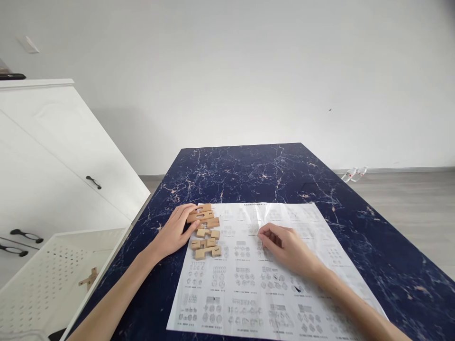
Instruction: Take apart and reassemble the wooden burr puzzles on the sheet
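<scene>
My left hand point(178, 227) lies at the left ends of a row of notched wooden puzzle blocks, fingers stretched and thumb apart, touching the upper ones. Those upper pieces are slotted wooden bars point(212, 221). Closer to me are notched wooden blocks point(208, 251), some with dark numbers on them. The blocks rest on the left edge of a large creased instruction sheet point(249, 290) printed with small diagrams. Over the sheet's middle, my right hand point(279, 240) is closed, its fingers curled in and thumb against them. No object shows in it.
The sheet lies on a dark blue marbled table point(241, 173). At the lower left, a white perforated basket point(39, 274) holds a wooden cross-shaped piece point(88, 279). A white cabinet point(64, 156) stands left of the table. Clear bottles point(354, 174) are on the floor at right.
</scene>
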A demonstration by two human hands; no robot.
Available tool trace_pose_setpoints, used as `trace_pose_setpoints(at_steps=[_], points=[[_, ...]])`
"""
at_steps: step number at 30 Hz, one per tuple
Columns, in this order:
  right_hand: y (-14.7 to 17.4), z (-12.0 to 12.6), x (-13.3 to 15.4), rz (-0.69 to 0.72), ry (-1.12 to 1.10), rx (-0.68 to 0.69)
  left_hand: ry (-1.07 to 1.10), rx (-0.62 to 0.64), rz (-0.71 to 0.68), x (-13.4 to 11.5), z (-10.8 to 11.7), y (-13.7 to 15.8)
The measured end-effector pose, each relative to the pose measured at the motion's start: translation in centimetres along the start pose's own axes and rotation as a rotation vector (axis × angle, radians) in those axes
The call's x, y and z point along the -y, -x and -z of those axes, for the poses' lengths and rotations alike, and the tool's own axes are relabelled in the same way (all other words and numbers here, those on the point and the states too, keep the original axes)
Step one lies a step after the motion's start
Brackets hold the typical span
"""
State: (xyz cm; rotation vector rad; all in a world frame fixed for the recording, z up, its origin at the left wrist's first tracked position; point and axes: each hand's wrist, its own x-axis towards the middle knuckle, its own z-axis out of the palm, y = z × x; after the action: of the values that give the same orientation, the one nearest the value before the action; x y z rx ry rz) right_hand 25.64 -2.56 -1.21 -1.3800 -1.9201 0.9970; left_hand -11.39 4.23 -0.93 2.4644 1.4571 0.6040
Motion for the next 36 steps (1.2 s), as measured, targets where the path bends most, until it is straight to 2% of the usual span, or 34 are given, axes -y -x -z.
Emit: trace_pose_setpoints(at_steps=[21,36], points=[[0.04,-0.15,-0.22,-0.005,0.013,0.003,0.010,0.015,-0.050,-0.80,0.45,0.17],[0.05,-0.32,-0.09,-0.042,0.028,0.011,0.061,0.039,-0.018,-0.16,0.51,0.39]])
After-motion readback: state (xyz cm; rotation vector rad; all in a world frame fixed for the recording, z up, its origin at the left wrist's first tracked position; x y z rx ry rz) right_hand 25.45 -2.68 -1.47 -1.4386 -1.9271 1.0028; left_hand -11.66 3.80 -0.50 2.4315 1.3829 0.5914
